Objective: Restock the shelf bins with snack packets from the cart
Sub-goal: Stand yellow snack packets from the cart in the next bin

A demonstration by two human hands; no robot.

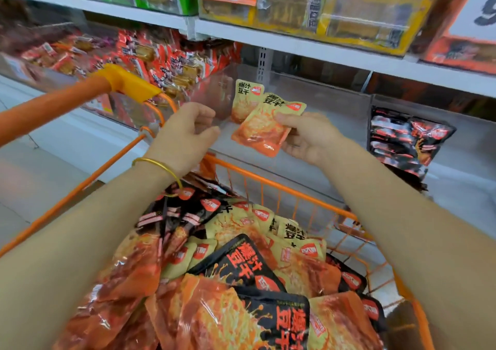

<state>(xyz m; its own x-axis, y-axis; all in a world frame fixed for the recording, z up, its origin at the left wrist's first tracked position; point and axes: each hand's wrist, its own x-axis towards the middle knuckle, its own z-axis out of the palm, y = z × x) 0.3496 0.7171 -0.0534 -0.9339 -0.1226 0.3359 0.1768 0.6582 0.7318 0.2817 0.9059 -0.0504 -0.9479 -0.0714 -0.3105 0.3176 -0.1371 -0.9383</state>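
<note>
My right hand [308,137] pinches two yellow-and-orange snack packets [261,124] by their right edge, holding them up in front of a clear shelf bin [308,103]. My left hand [185,135], a gold bangle on its wrist, hovers just left of the packets with fingers loosely curled and holds nothing. Below both arms the orange wire cart [268,180] is heaped with yellow, orange and black snack packets [241,264].
The bin to the left holds several red-orange packets [150,62]. A bin to the right holds black-and-red packets [405,143]. The orange cart handle [80,92] crosses at upper left. Boxed goods and price signs fill the shelf above [322,44].
</note>
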